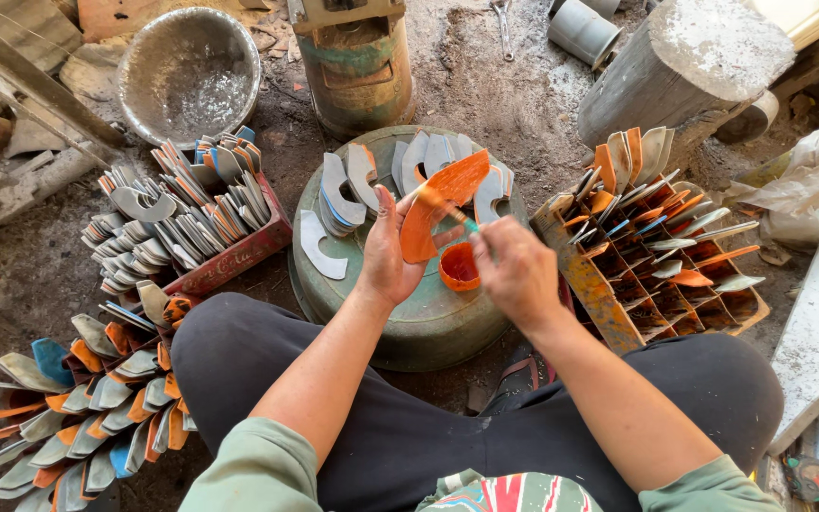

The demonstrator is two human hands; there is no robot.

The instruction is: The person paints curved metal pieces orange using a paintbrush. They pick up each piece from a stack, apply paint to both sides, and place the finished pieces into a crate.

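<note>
Left hand [389, 254] clamped on a curved, crescent-shaped metal blade coated orange [440, 201], held upright over the round green metal drum lid [409, 313] at scene centre. Right hand [516, 270] closed around a thin brush with a greenish handle [464, 221]; its tip touches the blade's right edge. Small orange paint-filled cup [458, 267] sits on the drum lid, just below the blade, between the two hands.

Bare grey crescent blades [353, 190] are fanned along the lid's far rim; one more lies flat at its left edge.

Right of the drum: rusty orange-stained divided crate [609, 303], compartments holding upright blades, some orange, some grey. Left: red crate [229, 261] packed with blades on edge. Near left: a loose stack of blades [78, 408], grey, orange and blue mixed.

Far left: dented round metal bowl [187, 71] on the dirt. Far centre: green cylindrical canister [357, 66]. Far right: thick wood log [684, 66].

Person sits with knees apart around the drum, dark trousers, green sleeves.
</note>
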